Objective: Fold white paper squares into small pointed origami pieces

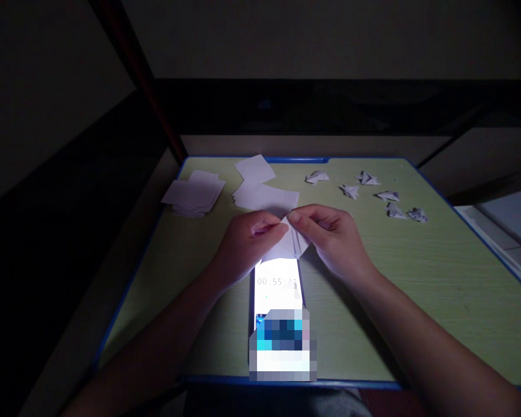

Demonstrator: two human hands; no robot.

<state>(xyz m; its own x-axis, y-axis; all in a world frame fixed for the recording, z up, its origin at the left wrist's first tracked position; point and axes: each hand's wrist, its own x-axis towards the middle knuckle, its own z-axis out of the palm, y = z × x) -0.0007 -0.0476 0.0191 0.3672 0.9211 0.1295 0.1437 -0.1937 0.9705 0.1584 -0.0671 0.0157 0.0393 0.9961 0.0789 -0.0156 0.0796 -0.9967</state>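
My left hand [245,243] and my right hand [334,234] meet over the middle of a small green table [438,272]. Both pinch a folded piece of white paper [289,243] between fingertips and thumbs. The paper hangs just above the top end of a lit phone [278,289] that lies flat on the table and shows a timer.
Stacks of white paper squares lie at the back left [195,194] and back centre [260,188]. Several small folded paper pieces [373,191] are scattered at the back right. The table has a blue rim [252,160]. The room around it is dark.
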